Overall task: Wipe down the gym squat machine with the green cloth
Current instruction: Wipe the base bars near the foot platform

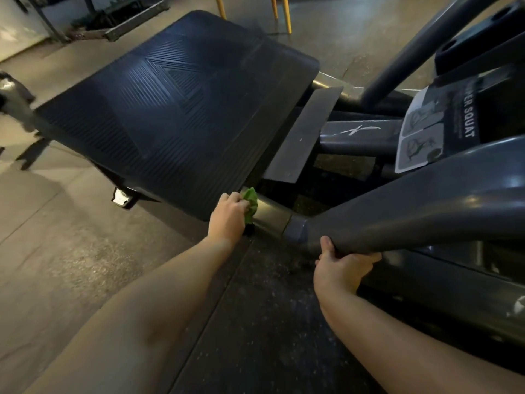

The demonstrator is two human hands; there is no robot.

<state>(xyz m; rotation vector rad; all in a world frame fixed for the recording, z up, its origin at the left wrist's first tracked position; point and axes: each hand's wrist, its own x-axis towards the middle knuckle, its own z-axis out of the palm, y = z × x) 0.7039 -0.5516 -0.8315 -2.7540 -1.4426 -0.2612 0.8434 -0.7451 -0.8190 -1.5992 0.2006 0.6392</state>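
The ribbed black footplate (176, 109) of the squat machine (358, 135) fills the left and middle of the view. At the footplate's near right corner the left hand (228, 220) holds the green cloth (251, 204) — fingers curled round it, bunching it into a small wad pressed against the bare steel tube (270, 216) that runs under the plate's edge. Further right, the right hand (342, 268) grips the lower edge of the thick grey arm (412, 211), thumb on its near face, fingers hooked underneath. The risk, as I judge it, is that the wad sits beside the gap between plate and tube, so it could snag there or skip the tube's underside — and if the braced arm shifts, 1 hand could get nipped.
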